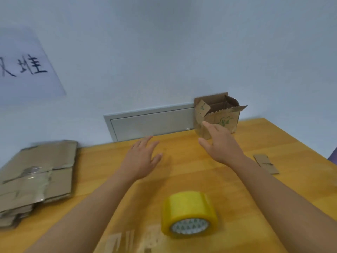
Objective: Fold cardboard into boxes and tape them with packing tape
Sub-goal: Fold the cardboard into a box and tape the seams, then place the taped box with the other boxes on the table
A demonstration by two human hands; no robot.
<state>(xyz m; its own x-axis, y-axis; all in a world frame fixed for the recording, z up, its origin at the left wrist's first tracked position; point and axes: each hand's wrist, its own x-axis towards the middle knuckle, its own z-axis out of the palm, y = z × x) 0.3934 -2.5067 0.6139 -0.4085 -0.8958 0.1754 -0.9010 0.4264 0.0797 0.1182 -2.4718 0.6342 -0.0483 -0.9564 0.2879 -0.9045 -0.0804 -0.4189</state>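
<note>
Both of my hands are stretched out over the wooden table [182, 179] with fingers spread and nothing in them. My left hand [141, 158] is palm down above the bare tabletop. My right hand [219, 143] reaches toward the open cardboard box [225, 116], which stands at the far edge against the wall; whether my fingertips touch it I cannot tell. The yellow tape roll [188, 213] lies on its side near me, between my forearms. A stack of flattened cardboard [36, 178] sits to my left, and a small cardboard scrap [266, 163] to my right.
</note>
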